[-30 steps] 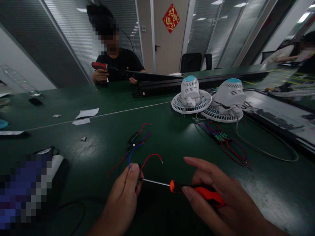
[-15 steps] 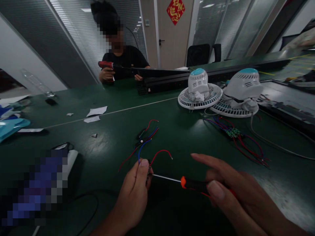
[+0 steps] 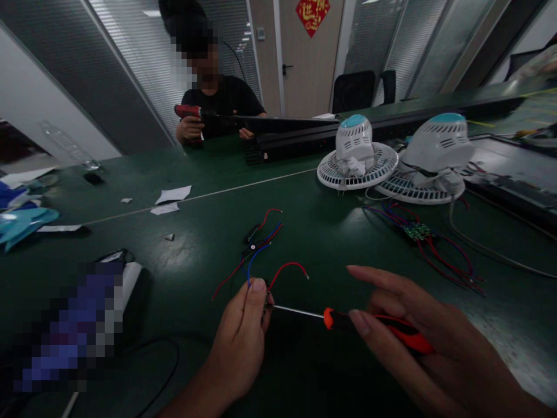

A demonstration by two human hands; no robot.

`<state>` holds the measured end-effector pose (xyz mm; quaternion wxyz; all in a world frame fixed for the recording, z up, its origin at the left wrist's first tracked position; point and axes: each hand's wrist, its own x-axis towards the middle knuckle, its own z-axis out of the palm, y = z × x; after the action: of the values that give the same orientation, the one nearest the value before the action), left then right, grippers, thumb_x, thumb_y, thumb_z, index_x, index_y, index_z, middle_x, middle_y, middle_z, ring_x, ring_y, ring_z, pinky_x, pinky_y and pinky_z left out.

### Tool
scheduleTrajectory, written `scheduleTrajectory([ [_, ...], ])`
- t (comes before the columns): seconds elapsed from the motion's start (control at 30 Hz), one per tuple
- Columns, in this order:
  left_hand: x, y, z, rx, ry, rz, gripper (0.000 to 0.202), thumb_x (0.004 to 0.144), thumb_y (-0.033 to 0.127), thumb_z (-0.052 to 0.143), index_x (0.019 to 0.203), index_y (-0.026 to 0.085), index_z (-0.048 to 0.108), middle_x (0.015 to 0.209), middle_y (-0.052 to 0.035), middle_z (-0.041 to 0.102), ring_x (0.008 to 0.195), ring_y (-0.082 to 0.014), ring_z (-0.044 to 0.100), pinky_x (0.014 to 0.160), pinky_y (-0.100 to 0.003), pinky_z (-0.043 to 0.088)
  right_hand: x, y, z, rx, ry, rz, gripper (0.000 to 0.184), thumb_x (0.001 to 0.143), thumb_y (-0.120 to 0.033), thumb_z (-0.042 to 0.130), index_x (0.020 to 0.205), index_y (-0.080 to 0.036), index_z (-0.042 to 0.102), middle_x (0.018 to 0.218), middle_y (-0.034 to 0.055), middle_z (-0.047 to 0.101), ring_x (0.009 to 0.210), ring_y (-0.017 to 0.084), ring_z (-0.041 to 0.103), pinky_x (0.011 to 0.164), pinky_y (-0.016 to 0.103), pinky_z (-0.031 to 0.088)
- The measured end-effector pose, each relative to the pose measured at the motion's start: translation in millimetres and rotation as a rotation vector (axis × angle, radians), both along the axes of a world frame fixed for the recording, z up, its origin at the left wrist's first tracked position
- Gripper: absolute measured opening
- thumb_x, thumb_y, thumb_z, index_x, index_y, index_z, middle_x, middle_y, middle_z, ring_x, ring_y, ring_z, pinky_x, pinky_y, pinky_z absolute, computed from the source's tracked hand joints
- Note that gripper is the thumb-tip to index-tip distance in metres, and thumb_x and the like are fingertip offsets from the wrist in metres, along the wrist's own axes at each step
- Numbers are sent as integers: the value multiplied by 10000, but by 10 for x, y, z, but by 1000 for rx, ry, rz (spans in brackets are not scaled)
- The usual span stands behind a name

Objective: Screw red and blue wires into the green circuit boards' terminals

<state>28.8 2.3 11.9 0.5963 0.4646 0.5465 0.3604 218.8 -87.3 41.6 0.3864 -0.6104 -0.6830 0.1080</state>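
Between thumb and fingers, my left hand (image 3: 243,337) pinches a small circuit board (image 3: 266,299), mostly hidden by the fingers. A blue wire (image 3: 252,261) and a red wire (image 3: 289,265) rise from it. My right hand (image 3: 430,337) holds a screwdriver (image 3: 391,330) with a black and orange-red handle, its thumb on the handle and its index finger stretched out. The metal shaft runs left, its tip at the board. Just beyond my left hand, small dark boards (image 3: 252,248) with red and blue wires lie on the green table (image 3: 191,302).
Two white fan-like units (image 3: 354,151) with blue tops stand at the back right. Before them lie green boards (image 3: 418,231) with wires. Across the table a person (image 3: 226,98) holds a red power drill (image 3: 188,111) at a long black bar. Paper scraps (image 3: 174,194) lie left.
My right thumb has slid forward along the screwdriver handle, and more of the handle's rear shows. The view has shifted slightly. My left hand still holds the board.
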Motion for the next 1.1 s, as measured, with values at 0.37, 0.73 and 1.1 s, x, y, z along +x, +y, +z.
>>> scheduleTrajectory([
  [0.37, -23, -7, -28, 20, -15, -21, 491, 749, 673, 618, 652, 192, 603, 579, 38, 481, 531, -120, 430, 483, -220, 373, 7, -3, -15, 7, 35, 14, 401, 910, -238, 519, 1296, -287, 424, 670, -73, 666, 482, 98, 629, 449, 197, 472],
  [0.73, -24, 4, -29, 8, 17, -36, 487, 770, 668, 595, 677, 190, 604, 588, 39, 477, 531, -124, 433, 483, -227, 364, 60, -33, -24, -40, -155, -39, 316, 975, -305, 451, 1282, -267, 514, 748, -14, 761, 545, 142, 705, 466, 234, 550],
  [1.1, -8, 3, -11, 26, 27, -37, 515, 742, 693, 605, 647, 188, 578, 610, 35, 485, 563, -122, 447, 496, -214, 393, 11, 3, -14, 26, -10, 25, 367, 927, -221, 496, 1287, -266, 438, 641, -80, 674, 483, 91, 648, 475, 193, 480],
])
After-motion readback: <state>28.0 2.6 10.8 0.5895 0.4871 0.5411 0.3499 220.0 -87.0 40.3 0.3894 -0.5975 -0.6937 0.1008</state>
